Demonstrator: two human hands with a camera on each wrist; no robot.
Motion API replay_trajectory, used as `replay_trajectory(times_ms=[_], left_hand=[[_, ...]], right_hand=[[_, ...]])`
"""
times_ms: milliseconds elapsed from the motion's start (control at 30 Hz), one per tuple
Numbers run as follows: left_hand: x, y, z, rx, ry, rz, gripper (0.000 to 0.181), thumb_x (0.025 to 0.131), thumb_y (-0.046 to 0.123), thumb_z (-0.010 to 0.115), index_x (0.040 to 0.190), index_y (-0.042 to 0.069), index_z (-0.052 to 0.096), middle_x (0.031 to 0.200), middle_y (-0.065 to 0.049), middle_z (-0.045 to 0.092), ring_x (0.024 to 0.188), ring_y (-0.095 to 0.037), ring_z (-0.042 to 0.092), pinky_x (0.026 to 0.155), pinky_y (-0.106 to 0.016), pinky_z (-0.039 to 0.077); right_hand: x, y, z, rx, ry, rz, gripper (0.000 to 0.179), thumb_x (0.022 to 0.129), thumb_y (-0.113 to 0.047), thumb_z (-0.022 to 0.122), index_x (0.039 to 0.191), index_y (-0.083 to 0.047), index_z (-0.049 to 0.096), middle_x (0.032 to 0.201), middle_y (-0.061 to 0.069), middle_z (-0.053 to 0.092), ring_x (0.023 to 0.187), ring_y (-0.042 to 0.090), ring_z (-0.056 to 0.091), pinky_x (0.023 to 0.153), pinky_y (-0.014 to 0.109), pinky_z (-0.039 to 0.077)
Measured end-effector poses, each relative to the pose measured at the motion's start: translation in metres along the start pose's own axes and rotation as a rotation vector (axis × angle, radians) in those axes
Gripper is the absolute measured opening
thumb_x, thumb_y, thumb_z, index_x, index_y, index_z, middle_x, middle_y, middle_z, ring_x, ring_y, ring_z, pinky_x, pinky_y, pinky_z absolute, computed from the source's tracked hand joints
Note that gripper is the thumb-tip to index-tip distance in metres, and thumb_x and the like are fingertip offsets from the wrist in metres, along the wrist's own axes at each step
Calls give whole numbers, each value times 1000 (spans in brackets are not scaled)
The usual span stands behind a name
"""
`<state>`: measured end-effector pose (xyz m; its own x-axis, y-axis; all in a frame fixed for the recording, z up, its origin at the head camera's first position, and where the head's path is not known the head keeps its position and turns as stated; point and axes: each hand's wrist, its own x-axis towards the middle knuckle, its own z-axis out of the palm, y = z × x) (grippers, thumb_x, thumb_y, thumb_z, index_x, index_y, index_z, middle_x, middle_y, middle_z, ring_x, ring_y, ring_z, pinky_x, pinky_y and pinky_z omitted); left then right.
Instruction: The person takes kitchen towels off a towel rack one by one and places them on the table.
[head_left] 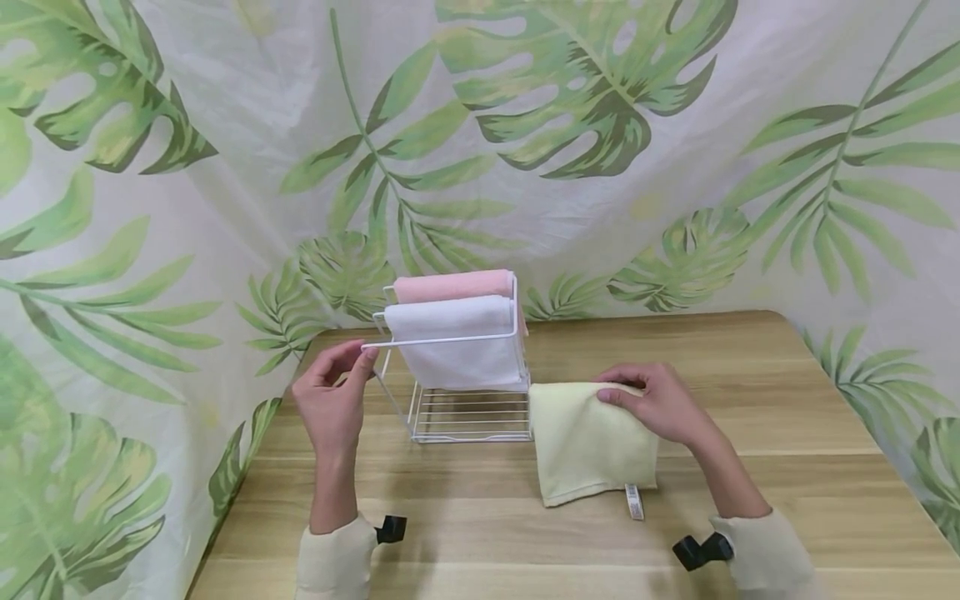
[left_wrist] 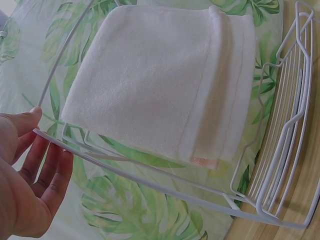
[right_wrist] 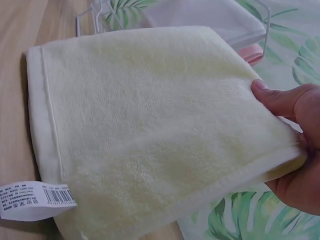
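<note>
A white wire rack [head_left: 472, 437] stands on the table, with a pink towel [head_left: 453, 286] over its rear bar and a white towel [head_left: 457, 346] over the bar in front of that. My left hand [head_left: 336, 398] pinches the front left corner of the rack's top wire between thumb and fingers; the left wrist view shows this grip beside the white towel [left_wrist: 140, 80]. To the right of the rack, my right hand [head_left: 660, 402] holds a folded pale yellow towel [head_left: 592, 450] by its upper edge. In the right wrist view, a printed label [right_wrist: 37, 201] hangs from the yellow towel's edge.
The rack's lower shelf of parallel wires [left_wrist: 285, 125] sits near the tabletop. Behind the wooden table [head_left: 735, 483] hangs a leaf-patterned cloth [head_left: 637, 208], which also runs along the left side. Black camera mounts [head_left: 702, 551] are on both sleeves.
</note>
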<state>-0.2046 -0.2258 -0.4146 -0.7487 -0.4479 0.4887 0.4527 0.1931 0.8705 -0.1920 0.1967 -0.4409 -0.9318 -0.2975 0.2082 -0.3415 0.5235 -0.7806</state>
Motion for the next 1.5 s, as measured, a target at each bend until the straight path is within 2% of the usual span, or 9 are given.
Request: replay_trajectory(times_ms=[167, 267, 400, 767, 1133, 1500], left_hand=[[-1, 0, 0, 4, -3, 3, 23, 89, 6, 88, 105, -8, 79, 85, 10, 78, 68, -5, 71, 65, -15, 64], [0, -1, 0, 0, -5, 3, 23, 89, 5, 88, 106, -8, 80, 85, 10, 78, 68, -4, 71, 66, -15, 64], [0, -1, 0, -5, -6, 4, 24, 89, 4, 88, 106, -10, 79, 85, 10, 78, 68, -4, 71, 65, -15, 64], [1, 2, 1, -7, 0, -1, 25, 88, 3, 88, 106, -11, 78, 84, 10, 77, 68, -6, 71, 65, -15, 64], [0, -1, -2, -9, 0, -7, 25, 89, 6, 89, 106, -9, 79, 86, 9, 78, 72, -5, 72, 67, -18, 65], [0, 0, -1, 2, 1, -9, 23, 88, 8, 89, 104, -6, 80, 86, 8, 78, 72, -6, 71, 67, -18, 65]], right_hand=[[14, 13, -3, -35, -8, -20, 17, 99, -15, 78, 114, -8, 82, 113, 10, 82, 109, 28, 77, 89, 29, 62], [22, 23, -3, -59, -7, -33, 18, 100, -15, 78, 115, -7, 82, 114, 12, 82, 112, 33, 76, 96, 42, 64], [31, 34, -1, -68, -17, -38, 19, 100, -15, 77, 116, -6, 81, 117, 14, 81, 116, 38, 75, 102, 59, 61], [55, 73, 7, -44, -86, -16, 25, 103, -20, 74, 124, -5, 78, 126, 17, 78, 126, 40, 71, 108, 59, 59], [70, 118, 29, -35, -94, -41, 22, 102, -15, 75, 120, -2, 79, 125, 20, 78, 123, 44, 71, 108, 62, 58], [71, 135, 48, -48, -118, 19, 25, 105, -18, 71, 124, -3, 77, 128, 21, 76, 129, 46, 67, 112, 64, 54]])
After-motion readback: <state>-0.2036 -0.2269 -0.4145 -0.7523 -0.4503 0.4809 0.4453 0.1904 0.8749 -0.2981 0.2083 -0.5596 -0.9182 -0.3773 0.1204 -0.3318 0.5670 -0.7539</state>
